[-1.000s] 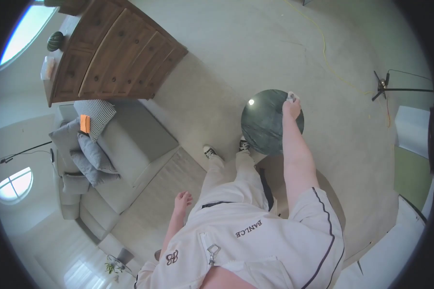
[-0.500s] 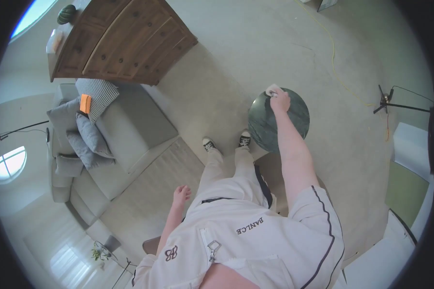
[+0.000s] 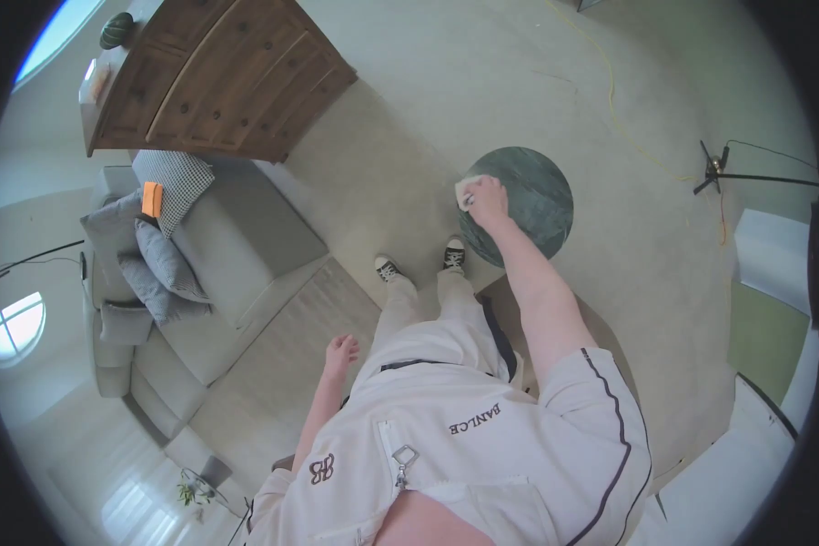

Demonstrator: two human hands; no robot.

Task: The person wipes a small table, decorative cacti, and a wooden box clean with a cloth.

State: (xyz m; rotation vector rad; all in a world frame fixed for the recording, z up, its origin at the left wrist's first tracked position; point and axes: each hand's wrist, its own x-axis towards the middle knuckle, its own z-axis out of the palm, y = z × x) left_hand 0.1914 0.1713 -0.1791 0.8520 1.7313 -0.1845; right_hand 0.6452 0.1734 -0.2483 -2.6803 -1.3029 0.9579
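My right hand [image 3: 489,202] is closed on a white cloth [image 3: 463,194], pressed to the left edge of a round green marble-patterned tabletop [image 3: 537,196]. Part of the cloth sticks out beyond the fingers, and the rest is hidden under them. My left hand [image 3: 341,350] hangs beside my left hip, its fingers loosely bent and a little apart. Nothing shows in it, and it touches nothing.
A wooden chest of drawers [image 3: 223,86] stands at the upper left, beside a grey sofa [image 3: 246,246] with cushions [image 3: 168,259]. An orange object [image 3: 152,199] lies on them. A yellow cable [image 3: 611,91] runs along the floor to a black stand [image 3: 714,168] at right.
My right hand has moved with the cloth from the far edge of the tabletop to its left edge. The left hand stays by my hip. The whole view has shifted slightly.
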